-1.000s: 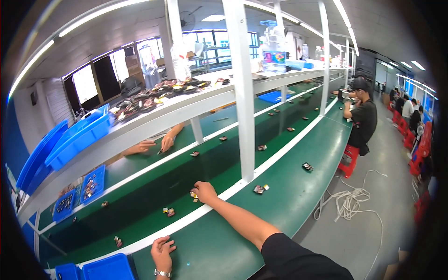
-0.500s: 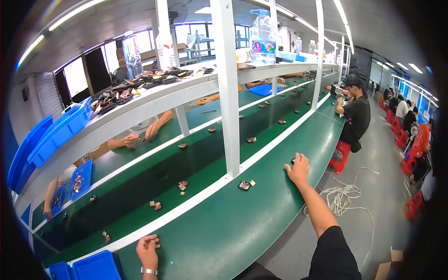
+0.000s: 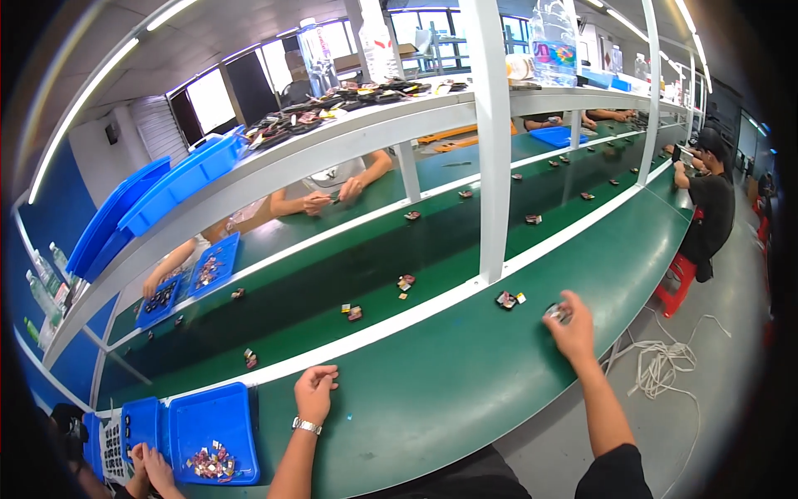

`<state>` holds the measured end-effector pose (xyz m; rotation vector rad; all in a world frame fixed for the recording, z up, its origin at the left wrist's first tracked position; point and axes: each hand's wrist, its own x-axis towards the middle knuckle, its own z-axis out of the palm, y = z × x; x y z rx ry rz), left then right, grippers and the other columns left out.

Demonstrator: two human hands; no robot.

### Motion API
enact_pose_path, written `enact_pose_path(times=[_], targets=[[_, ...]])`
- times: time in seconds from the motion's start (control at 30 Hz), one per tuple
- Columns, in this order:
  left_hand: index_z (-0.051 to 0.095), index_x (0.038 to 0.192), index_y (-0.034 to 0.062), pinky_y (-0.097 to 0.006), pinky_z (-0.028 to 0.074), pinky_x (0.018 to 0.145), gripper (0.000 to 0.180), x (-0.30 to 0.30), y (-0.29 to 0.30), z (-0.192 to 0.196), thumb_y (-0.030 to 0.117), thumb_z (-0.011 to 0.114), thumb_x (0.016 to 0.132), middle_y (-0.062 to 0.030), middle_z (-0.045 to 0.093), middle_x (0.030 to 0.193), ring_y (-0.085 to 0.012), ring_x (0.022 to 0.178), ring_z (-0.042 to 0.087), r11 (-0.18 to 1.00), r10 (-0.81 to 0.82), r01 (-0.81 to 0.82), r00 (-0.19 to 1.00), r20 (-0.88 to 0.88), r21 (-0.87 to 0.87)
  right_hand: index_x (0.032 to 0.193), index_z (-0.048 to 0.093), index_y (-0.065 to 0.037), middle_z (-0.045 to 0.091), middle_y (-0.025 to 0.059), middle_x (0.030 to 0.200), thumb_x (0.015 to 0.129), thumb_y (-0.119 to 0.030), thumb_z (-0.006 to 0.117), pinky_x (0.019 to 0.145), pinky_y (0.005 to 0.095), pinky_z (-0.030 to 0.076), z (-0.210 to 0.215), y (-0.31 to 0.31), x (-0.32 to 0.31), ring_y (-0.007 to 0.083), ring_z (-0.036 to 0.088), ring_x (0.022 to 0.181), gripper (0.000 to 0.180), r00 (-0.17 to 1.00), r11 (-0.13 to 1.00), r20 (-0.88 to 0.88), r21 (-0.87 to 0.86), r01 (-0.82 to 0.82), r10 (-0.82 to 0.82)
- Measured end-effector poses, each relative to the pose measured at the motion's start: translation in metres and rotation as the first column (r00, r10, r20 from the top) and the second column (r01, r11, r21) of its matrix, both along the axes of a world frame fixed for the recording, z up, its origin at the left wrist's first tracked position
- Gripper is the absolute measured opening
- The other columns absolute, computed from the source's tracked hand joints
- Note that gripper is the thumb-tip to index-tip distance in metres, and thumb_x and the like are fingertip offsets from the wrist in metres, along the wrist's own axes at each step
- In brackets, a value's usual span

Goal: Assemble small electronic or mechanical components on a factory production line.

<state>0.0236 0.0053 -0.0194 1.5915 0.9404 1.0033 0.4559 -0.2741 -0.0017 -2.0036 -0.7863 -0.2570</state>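
Observation:
My right hand [image 3: 575,331] is over the right part of the green work surface [image 3: 449,374], its thumb and fingers closed round a small dark part [image 3: 557,313] with a pale, shiny middle. The fingers hide much of that part. Just left of it lies a small black part with reddish and white bits [image 3: 507,300] and a yellow tab. My left hand [image 3: 314,394], with a metal watch band [image 3: 307,426] at the wrist, rests low over the surface near the white rail. Its fingers are curled in, and nothing shows between them.
A blue tray [image 3: 213,416] of small wired parts sits at left, beside another person's hands [image 3: 151,471]. Beyond the white rail [image 3: 374,339], a dark green belt [image 3: 332,291] carries several similar parts. A white post [image 3: 492,166] rises ahead. A coiled cable [image 3: 665,366] lies on the floor.
The view has swung left, bringing the blue tray and another person's hands into sight. My right hand, earlier stretched over a dark part, is now closed round it and drawn nearer.

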Motion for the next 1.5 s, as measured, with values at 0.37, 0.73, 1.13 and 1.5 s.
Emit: enact_pose_path(times=[0.37,0.73,1.13,1.5], targets=[[0.056,0.119,-0.0035,-0.026,0.055,0.064,0.031,-0.019,-0.007,0.029,0.021,0.049,0.102,-0.0182,0.069,0.102,-0.0175,0.075,0.067,0.930,-0.265,0.293,0.953,0.149,-0.222,0.142,0.045,-0.012,0.065,0.0074,0.116,0.074,-0.017,0.082,0.096,0.0383,0.047,0.052,0.162,-0.216,0.0259,0.057,0.107,0.077,0.258,0.248,-0.038,-0.161,-0.955,0.965],[0.052,0.130,-0.0003,-0.031,0.057,0.079,0.032,-0.036,0.009,0.023,0.014,0.049,0.102,-0.0124,0.063,0.116,-0.0179,0.095,0.065,0.888,-0.280,0.347,0.928,0.244,-0.301,0.135,0.051,-0.010,0.055,0.0137,0.125,0.077,-0.017,0.079,0.092,0.0384,0.049,0.027,0.222,-0.272,0.0278,0.055,0.111,0.064,0.403,0.398,0.135,0.064,-0.915,0.905],[0.047,0.136,-0.0019,-0.037,0.056,0.094,0.036,-0.026,0.001,0.024,0.003,0.043,0.101,-0.0156,0.059,0.126,-0.0219,0.112,0.061,0.902,-0.192,0.284,0.938,0.288,-0.324,0.129,0.055,-0.005,0.058,0.0112,0.114,0.086,-0.008,0.069,0.075,0.0297,0.051,0.013,0.226,-0.262,0.0206,0.060,0.096,0.046,0.314,0.321,-0.076,0.133,-0.938,0.946],[0.046,0.135,-0.0042,-0.038,0.056,0.094,0.036,-0.025,-0.002,0.019,0.004,0.044,0.101,-0.0155,0.057,0.129,-0.0225,0.115,0.060,0.917,-0.224,0.289,0.943,0.246,-0.274,0.099,0.072,-0.007,0.063,0.0059,0.092,0.081,-0.006,0.073,0.066,0.0266,0.049,0.013,0.224,-0.269,0.0145,0.060,0.075,0.017,0.448,0.457,-0.097,0.125,-0.881,0.889]])
